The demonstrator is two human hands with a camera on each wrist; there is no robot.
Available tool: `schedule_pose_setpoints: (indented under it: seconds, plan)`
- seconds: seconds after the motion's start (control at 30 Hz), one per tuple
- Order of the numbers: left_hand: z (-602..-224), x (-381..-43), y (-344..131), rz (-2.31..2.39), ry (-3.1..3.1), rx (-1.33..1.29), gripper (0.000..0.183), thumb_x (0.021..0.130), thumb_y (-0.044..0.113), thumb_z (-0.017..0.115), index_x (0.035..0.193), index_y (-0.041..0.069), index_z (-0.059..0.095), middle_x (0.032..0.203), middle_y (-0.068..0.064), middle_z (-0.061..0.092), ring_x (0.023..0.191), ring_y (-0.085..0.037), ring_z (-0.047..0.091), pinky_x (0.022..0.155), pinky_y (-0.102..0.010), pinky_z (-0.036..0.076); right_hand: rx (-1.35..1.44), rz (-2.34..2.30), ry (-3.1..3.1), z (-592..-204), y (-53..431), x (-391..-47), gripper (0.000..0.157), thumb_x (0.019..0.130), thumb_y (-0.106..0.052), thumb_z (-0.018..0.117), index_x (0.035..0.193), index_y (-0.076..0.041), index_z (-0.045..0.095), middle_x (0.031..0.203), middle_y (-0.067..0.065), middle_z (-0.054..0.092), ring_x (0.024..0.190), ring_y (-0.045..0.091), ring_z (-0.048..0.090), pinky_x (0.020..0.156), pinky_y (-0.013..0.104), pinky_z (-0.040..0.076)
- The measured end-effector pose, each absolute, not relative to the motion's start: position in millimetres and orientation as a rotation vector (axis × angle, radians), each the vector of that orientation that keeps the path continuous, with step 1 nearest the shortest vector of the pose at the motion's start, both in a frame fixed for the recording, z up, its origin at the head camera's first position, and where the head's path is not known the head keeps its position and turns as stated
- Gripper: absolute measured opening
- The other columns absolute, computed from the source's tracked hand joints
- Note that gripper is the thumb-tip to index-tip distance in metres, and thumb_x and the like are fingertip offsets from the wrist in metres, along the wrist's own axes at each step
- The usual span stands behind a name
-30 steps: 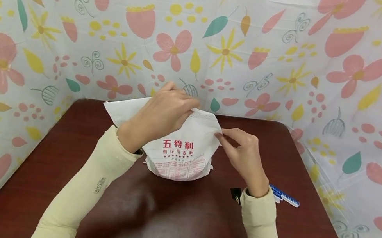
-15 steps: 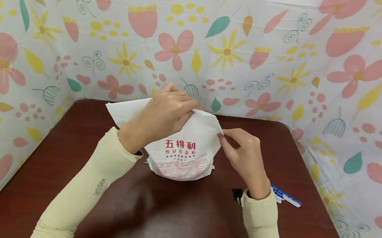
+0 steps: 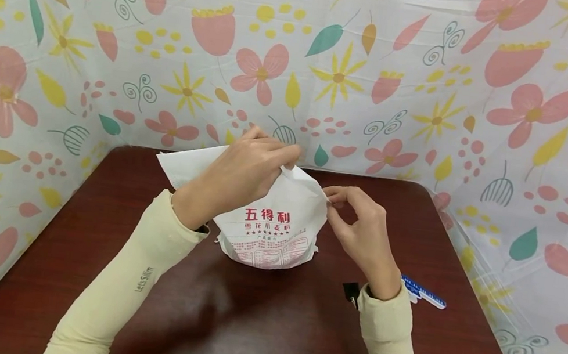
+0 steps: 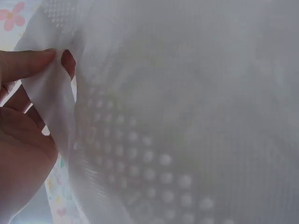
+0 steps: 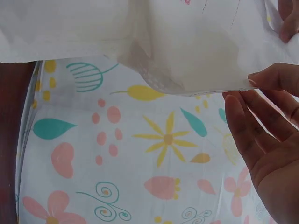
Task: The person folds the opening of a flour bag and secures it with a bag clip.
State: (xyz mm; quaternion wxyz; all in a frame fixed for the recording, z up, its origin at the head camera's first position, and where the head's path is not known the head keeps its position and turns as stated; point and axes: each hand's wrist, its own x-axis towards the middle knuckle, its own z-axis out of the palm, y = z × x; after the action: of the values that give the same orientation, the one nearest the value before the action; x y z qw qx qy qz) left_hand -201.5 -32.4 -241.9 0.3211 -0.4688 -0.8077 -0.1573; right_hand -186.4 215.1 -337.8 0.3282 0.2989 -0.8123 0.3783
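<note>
A white flour bag (image 3: pixel 286 200) with red Chinese lettering stands upright at the middle of the table. My left hand (image 3: pixel 245 167) reaches across its front and holds the top edge, hiding part of the mouth. In the left wrist view, the thumb (image 4: pixel 32 63) pinches the bag's dotted, translucent edge against the fingers behind it. On the other side, my right hand (image 3: pixel 360 218) pinches the bag's right upper corner between thumb and fingertips. The right wrist view shows that pinch on the thin edge, with the other fingers of the right hand (image 5: pixel 275 154) loosely bent below.
A long blue and white plastic strip (image 3: pixel 425 293) lies on the table right of my right wrist, partly hidden by the sleeve. A small black square (image 3: pixel 351 291) hangs at the right cuff. The brown table (image 3: pixel 267 327) backs onto a flower-patterned curtain (image 3: pixel 277 53).
My right thumb and fingers have shifted slightly on the bag's corner, the fingers reaching a little further left. The left hand keeps its grip nearly in place, and the bag has barely moved.
</note>
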Motion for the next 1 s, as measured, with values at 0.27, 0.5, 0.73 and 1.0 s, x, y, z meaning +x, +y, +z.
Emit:
schedule_pose_setpoints:
  seconds: [0.27,0.5,0.73,1.0]
  plan:
    - [-241.9,-198.8,-41.9,-0.492,-2.064,-1.259,0.025,0.088,-0.010,0.043,0.082,0.007,0.061,0.078,-0.001,0.063,0.080,-0.019,0.061,0.085,-0.035,0.040,0.812,1.028,-2.143,-337.3,212.5,-185.6,0.016,0.082,0.006,0.069,0.088,-0.008,0.066,0.105,0.003,0.073,0.097,0.015,0.068,0.076,0.017,0.046]
    - [-239.3,-195.8,-44.7,-0.488,-2.087,-1.249,0.015,0.084,-0.003,0.051,0.081,0.009,0.060,0.075,0.001,0.062,0.070,-0.016,0.055,0.086,-0.036,0.040,0.800,1.045,-2.188,-336.5,211.4,-184.3,0.010,0.085,0.001,0.070,0.092,-0.007,0.067,0.107,0.002,0.072,0.095,0.013,0.067,0.067,0.020,0.045]
    - [-238.5,-193.4,-36.2,-0.434,-2.085,-1.217,0.033,0.095,0.029,0.063,0.066,0.013,0.059,0.068,0.005,0.058,0.064,-0.012,0.052,0.079,-0.037,0.040,0.824,1.056,-2.225,-336.5,214.3,-183.8,0.003,0.090,-0.008,0.068,0.092,-0.006,0.067,0.111,0.002,0.072,0.097,0.011,0.065,0.071,0.020,0.046]
    - [-239.6,-190.1,-37.8,-0.283,-2.348,-1.170,0.044,0.085,0.056,0.070,0.084,0.012,0.067,0.065,0.005,0.057,0.063,-0.016,0.053,0.076,-0.038,0.036,0.837,1.090,-2.210,-337.0,216.0,-183.8,0.008,0.092,-0.012,0.069,0.090,-0.005,0.067,0.112,0.004,0.072,0.101,0.015,0.065,0.077,0.020,0.046]
